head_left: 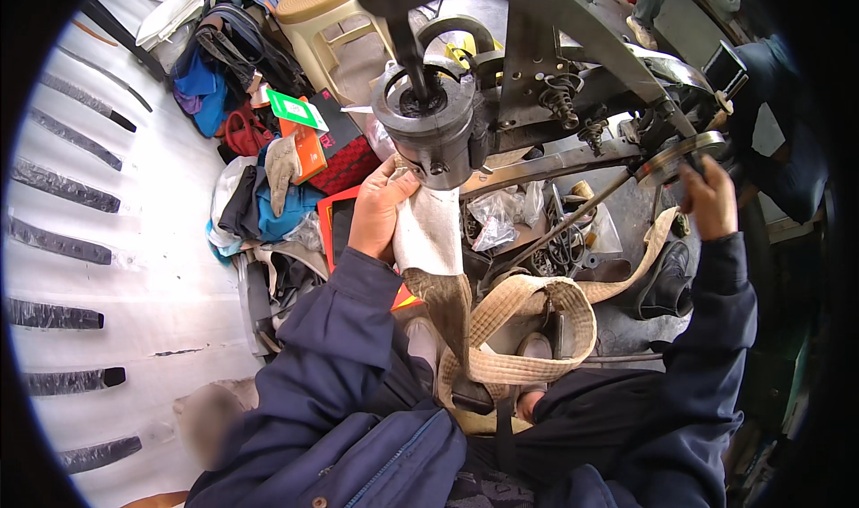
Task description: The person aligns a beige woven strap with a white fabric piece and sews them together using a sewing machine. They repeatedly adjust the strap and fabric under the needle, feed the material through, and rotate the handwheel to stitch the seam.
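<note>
My left hand [376, 211] is closed on a white fabric strap end [429, 231], thumb on top, just under the round metal head [425, 137] of a hand-cranked sewing machine. Below, the white piece meets a darker brown section. A long beige quilted webbing strap [577, 334] loops over my lap, and a length of it runs up to the right. At the far right of the machine, my right hand [711, 199] is curled at the rim of the hand wheel [667, 164]. Exactly what its fingers grip there is partly hidden.
A beige plastic stool [327, 3] stands behind the machine. Bags and clothes [237, 43] pile up at the left, beside a white wall with dark strips. Plastic bags and small parts [501, 213] lie beneath the machine arm. A black shoe [667, 280] sits at the right. Another person's leg [649, 7] shows at the top.
</note>
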The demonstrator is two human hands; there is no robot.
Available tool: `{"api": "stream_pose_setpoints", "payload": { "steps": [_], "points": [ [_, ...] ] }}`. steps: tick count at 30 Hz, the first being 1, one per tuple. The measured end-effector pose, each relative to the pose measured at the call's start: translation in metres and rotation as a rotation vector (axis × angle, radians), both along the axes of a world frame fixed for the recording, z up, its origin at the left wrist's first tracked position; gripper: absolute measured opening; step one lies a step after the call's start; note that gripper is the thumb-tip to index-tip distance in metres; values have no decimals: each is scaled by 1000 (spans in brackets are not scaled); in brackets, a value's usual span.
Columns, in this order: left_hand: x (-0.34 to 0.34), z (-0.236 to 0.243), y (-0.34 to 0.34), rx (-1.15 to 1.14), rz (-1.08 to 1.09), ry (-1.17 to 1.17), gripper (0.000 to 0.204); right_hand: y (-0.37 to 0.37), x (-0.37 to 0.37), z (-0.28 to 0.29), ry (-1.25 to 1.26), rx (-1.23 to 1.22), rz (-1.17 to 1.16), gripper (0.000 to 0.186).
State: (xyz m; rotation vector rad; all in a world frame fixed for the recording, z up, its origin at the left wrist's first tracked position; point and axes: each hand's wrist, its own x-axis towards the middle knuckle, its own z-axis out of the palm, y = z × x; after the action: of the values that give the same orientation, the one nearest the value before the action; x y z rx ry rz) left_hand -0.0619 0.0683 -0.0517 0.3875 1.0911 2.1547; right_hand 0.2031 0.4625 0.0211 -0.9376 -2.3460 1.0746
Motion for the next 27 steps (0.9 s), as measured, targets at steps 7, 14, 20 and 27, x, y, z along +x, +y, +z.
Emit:
{"api": "stream_pose_setpoints", "payload": {
  "steps": [7, 14, 20, 27],
  "points": [
    [-2, 2, 1, -1, -20, 1, 33, 66, 10, -8, -100, 354, -333, 23],
    [-5, 2, -2, -7, -54, 26, 35, 69, 21, -10, -56, 301, -233, 24],
    [-5, 1, -1, 17, -49, -2, 34, 126, 32, -78, -112, 336, -318, 23],
    [-4, 3, 3, 21, -28, -15, 33, 47, 11, -118, -320, -157, -62, 26]
  ]
}}
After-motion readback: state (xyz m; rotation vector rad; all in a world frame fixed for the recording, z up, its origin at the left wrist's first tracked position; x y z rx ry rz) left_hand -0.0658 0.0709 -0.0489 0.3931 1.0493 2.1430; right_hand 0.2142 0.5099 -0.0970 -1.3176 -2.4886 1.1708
